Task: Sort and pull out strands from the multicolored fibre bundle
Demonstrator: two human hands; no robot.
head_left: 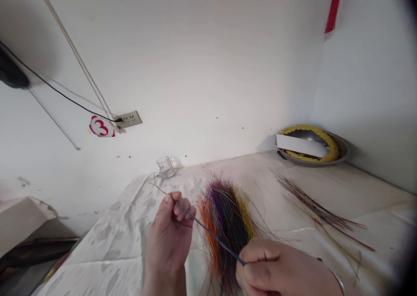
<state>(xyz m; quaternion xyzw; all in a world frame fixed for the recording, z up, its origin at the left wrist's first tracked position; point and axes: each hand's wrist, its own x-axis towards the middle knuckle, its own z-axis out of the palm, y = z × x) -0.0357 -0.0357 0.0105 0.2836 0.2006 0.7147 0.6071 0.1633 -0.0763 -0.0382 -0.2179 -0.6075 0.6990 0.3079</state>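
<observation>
Typically, a thin strand (208, 231) is best kept straight by light, even tension. Here it slants across the view of the coloured bundle (233, 217), the landmark. Left hand (171, 231), left of the bundle: thumb and fingers pinch the strand, its forked tip protruding beyond. Right hand (273, 265), at the bundle's near right: thumb and finger grip the other end. Firm fingertips and a gentle pull should prevent kinks; keeping clear of the bundle's loose fibres should avoid snags.

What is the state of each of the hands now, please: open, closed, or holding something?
Left hand: closed, pinching the dark blue strand between thumb and fingers.
Right hand: closed, pinching the same strand further along.
</observation>
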